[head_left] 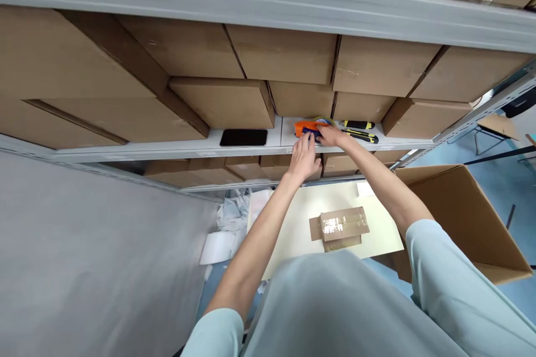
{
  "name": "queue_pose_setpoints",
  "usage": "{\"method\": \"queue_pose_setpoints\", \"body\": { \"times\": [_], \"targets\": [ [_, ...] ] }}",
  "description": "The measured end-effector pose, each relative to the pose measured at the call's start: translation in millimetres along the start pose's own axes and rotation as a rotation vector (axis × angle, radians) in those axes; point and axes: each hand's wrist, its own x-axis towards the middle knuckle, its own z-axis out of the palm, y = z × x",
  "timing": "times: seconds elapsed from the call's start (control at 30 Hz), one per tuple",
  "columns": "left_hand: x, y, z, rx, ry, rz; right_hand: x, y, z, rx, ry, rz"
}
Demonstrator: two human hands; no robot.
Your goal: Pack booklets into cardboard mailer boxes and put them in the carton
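On the white shelf, an orange and blue tape dispenser (305,126) lies with a yellowish roll showing behind it. My right hand (330,135) closes over its right end, fingers partly hidden. From the front, my left hand (304,159) reaches up to the dispenser's near side, fingers stretched out and fingertips at the blue part. Two or more yellow and black utility knives (358,124) rest just right of my right hand. Further left on the same shelf is a black phone (243,138), lying flat.
Cardboard boxes (285,53) fill the shelf behind, with more on the shelves above and below. Under my arms, a taped small carton (343,224) sits on a cream table (288,234). A large open carton (464,217) stands at right. A grey wall (92,256) is at left.
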Motion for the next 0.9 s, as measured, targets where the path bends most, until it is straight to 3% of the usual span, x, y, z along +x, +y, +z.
{"method": "queue_pose_setpoints", "body": {
  "times": [0.23,0.37,0.43,0.5,0.67,0.77,0.9],
  "targets": [
    [-40,19,26.4,-0.038,0.025,-0.087,12,3,21,0.044,0.157,0.039],
    [-88,34,54.7,-0.098,-0.016,-0.152,-10,18,47,0.175,0.360,0.007],
    [-124,37,73.6,-0.137,-0.047,-0.200,-41,32,80,0.270,0.469,0.006],
    [-167,38,95.1,-0.176,-0.093,-0.311,-87,45,128,0.385,0.521,0.049],
    [-262,58,145.8,-0.273,-0.222,-0.670,-224,57,265,0.750,0.386,0.359],
    [-285,75,163.8,-0.298,-0.198,-0.752,-276,48,321,0.880,0.270,0.584],
    [-277,90,176.1,-0.315,-0.195,-0.818,-291,33,353,0.991,0.135,0.646]
  ]
}}
